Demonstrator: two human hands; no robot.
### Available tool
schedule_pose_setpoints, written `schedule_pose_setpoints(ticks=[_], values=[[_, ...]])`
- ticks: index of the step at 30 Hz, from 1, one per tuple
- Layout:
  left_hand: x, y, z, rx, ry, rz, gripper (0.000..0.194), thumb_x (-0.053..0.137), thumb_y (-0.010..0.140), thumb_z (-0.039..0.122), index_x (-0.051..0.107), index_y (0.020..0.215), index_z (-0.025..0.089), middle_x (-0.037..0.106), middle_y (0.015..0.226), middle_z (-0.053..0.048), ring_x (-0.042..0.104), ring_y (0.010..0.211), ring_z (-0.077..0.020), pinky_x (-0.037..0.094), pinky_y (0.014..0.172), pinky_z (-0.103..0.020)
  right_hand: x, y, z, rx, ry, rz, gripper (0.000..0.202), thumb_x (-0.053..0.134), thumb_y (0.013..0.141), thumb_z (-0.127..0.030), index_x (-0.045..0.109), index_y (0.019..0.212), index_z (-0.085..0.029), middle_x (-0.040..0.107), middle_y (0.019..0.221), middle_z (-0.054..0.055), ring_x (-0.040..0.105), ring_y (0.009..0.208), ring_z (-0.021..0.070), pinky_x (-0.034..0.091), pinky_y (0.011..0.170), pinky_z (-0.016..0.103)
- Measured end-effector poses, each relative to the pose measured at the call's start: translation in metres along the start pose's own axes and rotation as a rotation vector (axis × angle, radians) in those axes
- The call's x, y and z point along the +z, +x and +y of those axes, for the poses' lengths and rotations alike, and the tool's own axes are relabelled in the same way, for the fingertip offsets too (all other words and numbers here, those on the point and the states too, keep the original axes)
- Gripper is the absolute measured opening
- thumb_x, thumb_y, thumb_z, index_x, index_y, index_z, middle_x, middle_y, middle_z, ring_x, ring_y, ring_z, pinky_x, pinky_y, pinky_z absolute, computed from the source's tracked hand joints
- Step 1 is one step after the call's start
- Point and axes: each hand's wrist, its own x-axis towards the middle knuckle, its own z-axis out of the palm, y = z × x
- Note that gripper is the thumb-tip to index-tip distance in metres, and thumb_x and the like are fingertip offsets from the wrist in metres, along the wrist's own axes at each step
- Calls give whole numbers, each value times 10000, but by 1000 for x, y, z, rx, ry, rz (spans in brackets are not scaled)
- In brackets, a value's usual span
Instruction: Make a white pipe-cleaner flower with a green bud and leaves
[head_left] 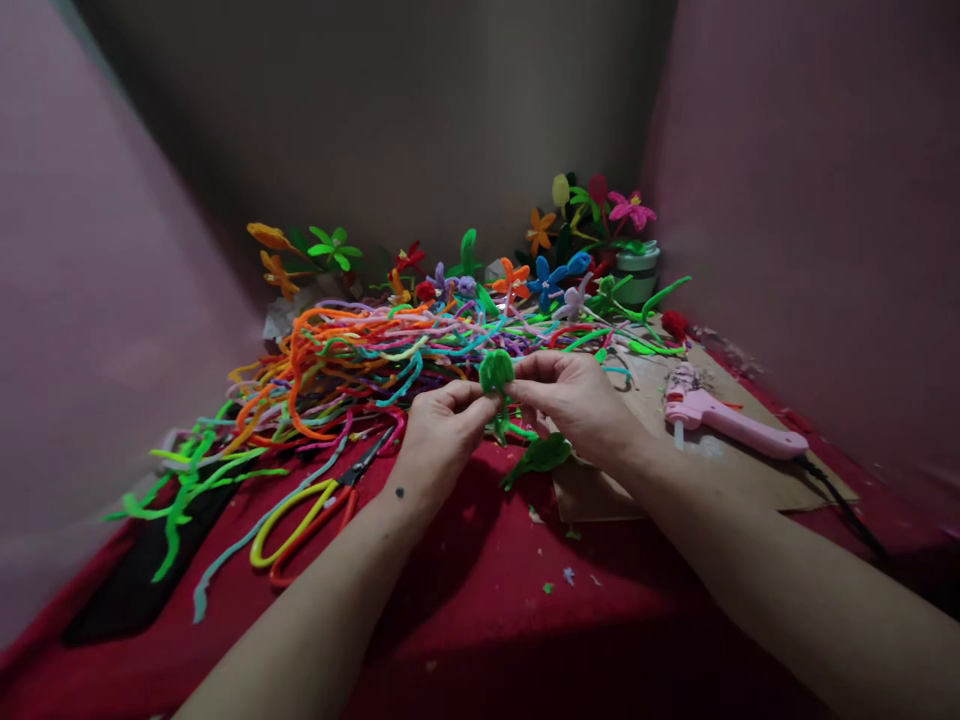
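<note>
Between my two hands, just above the table, is a green pipe-cleaner leaf (496, 372) with a rounded, folded top. My left hand (448, 425) pinches its lower left side with thumb and forefinger. From the other side, the thumb and fingers of my right hand (562, 395) close on it too. Below my right hand, another green fuzzy leaf (541, 455) lies on the red cloth. A large heap of coloured pipe cleaners (382, 350) spreads out behind my hands.
Scissors (319, 510) with yellow and orange handles lie left of my left forearm. A pink glue gun (727, 420) rests on cardboard (772, 480) at the right. Pipe-cleaner flowers (547, 280) and a pale pot (637, 275) stand at the back. Green pipe cleaners (184, 490) lie over a black object (142, 590).
</note>
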Motion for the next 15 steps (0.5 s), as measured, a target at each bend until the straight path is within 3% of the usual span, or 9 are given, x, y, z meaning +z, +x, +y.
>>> schedule_pose_setpoints(ticks=[6, 15], values=[[-1, 0, -2, -66, -75, -115, 258, 662, 703, 356, 649, 818, 124, 485, 493, 51, 351, 379, -27, 243, 372, -165, 0, 3, 8, -29, 42, 49, 60, 613, 650, -183, 580, 661, -134, 515, 466, -50, 430, 354, 57, 327, 325, 179], [-2, 0, -4, -159, -132, -269, 263, 565, 782, 361, 622, 700, 117, 462, 386, 45, 317, 308, -32, 216, 314, -152, 1, 2, 7, 57, 107, 51, 131, 647, 618, -191, 521, 606, -154, 505, 447, -64, 430, 317, 54, 298, 301, 170]])
